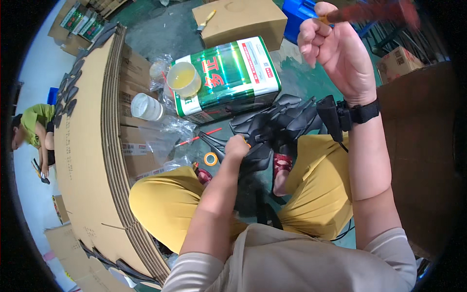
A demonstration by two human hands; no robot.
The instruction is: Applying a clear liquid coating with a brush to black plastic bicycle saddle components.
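Up goes the right hand (340, 48) in the frame, wrist strapped with a black band, fingers curled, thumb and fingertips pinching the orange-yellow end of one red tool (377, 13), its long shape smeared by blur. Down below, the left hand (237, 147) sits as a rounded fist over the black parts (292, 117), a sliver of orange showing beside it; its fingertips are hidden, so I cannot tell what they close on. And those parts: smooth, matte, curved and tapering, heaped on the green floor between two red sandals (282, 163) and the can, overlapping too much to count. One boxy metal can (226, 65), shiny green and white, carries one translucent round cup (195, 91) of yellow liquid on its left side. Next to that, one white plastic tub (156, 111), crinkled clear film (165, 136), one thin red stick (199, 137) and one orange ring of tape (205, 159). Beyond the can, one plain brown carton (248, 24) bears a single yellow-handled brush (209, 18). Over on the left, layered cardboard sheets (85, 141) stand thick and ridged, with flat black pieces (70, 92) along the top edge, and one co-worker (39, 126) in green beyond.
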